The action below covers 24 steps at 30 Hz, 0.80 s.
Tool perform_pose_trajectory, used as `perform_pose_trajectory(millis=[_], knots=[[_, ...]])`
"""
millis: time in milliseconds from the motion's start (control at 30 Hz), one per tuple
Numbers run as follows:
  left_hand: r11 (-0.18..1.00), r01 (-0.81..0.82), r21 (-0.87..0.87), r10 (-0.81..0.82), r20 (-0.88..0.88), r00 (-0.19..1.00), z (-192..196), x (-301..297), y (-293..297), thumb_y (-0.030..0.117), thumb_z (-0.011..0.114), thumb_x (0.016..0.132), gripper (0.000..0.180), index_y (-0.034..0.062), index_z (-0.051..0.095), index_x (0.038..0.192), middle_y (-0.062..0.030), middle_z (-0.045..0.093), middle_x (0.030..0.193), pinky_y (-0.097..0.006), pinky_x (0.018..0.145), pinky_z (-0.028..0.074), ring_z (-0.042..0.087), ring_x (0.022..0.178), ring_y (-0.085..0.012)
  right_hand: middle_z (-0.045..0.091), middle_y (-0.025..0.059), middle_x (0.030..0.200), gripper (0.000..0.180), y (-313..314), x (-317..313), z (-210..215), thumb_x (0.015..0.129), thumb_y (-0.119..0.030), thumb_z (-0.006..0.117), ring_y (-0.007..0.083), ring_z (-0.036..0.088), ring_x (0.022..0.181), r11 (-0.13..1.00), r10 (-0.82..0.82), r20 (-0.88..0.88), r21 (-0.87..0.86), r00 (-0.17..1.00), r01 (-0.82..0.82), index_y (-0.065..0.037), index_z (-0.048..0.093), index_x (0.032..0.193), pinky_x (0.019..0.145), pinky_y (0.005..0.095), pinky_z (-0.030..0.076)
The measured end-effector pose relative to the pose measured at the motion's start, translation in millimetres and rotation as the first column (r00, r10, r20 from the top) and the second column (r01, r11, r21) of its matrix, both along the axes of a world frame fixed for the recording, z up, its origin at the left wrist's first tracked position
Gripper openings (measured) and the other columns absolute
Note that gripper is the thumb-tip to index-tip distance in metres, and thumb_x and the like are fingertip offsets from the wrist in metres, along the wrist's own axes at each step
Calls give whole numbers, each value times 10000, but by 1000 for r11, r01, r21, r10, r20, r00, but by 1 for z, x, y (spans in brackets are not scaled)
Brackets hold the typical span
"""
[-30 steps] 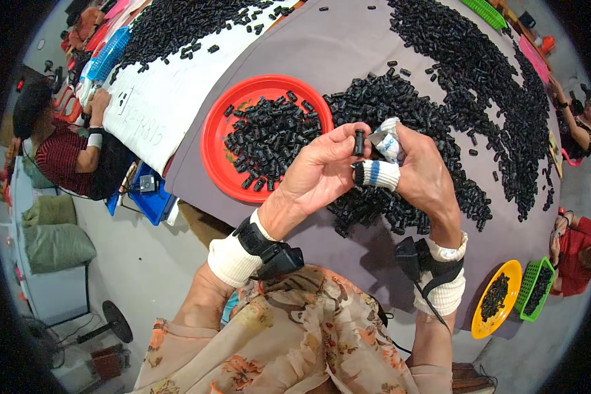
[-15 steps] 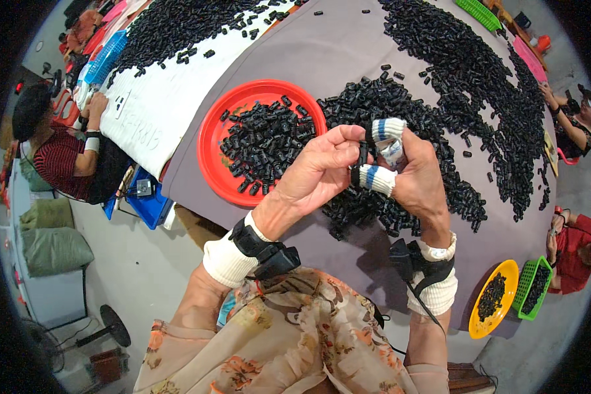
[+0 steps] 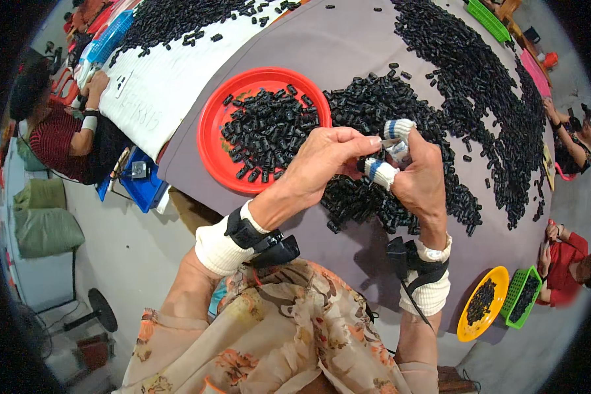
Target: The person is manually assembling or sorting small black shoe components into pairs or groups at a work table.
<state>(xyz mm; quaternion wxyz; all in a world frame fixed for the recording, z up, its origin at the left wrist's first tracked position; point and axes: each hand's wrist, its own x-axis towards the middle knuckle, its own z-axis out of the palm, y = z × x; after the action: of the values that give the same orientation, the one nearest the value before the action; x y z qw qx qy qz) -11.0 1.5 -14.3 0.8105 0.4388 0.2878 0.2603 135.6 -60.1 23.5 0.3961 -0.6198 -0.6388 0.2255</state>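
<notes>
The left hand (image 3: 325, 164) and the right hand (image 3: 417, 174) met above the grey surface (image 3: 348, 52), fingertips touching. The left hand's fingers were pressed together toward the right hand's thumb; whether they pinched anything could not be told. The right hand was curled, its thumb and forefinger wrapped in white-and-blue finger guards (image 3: 381, 172), and nipped a small pale piece (image 3: 395, 146) between them; what that piece was could not be made out.

Directly beneath both hands lay a heap of small black cylindrical parts (image 3: 400, 111), spreading away beyond the right hand's knuckles. Just past the left hand's fingers sat a round red tray (image 3: 211, 141) with more of the same black parts piled in it. Each wrist wore a white cuff and a black strapped device (image 3: 259, 238).

Near the right elbow, at the surface's edge, stood a yellow dish (image 3: 482, 305) and a green basket (image 3: 524, 295), both holding black parts. Other people sat around the surface.
</notes>
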Motion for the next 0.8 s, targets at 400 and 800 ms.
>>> perform_pose_trajectory(millis=[400, 800], knots=[[982, -84, 167, 84, 10, 996, -4, 0, -3, 183, 613, 810, 150, 34, 629, 823, 0, 600, 769, -210, 615, 430, 533, 687, -53, 596, 57, 638, 375, 1, -1, -9, 638, -99, 742, 95, 525, 518, 1000, -28, -13, -8, 1000, 28, -10, 525, 930, 488, 236, 427], [997, -29, -77, 36, 91, 995, -13, -9, -2, 212, 589, 832, 176, 43, 610, 876, 0, 594, 805, -220, 628, 461, 557, 719, -72, 577, 22, 653, 367, 5, -6, -19, 643, -84, 739, 63, 494, 555, 998, -18, -134, -59, 991, 11, -9, 529, 936, 507, 212, 418]])
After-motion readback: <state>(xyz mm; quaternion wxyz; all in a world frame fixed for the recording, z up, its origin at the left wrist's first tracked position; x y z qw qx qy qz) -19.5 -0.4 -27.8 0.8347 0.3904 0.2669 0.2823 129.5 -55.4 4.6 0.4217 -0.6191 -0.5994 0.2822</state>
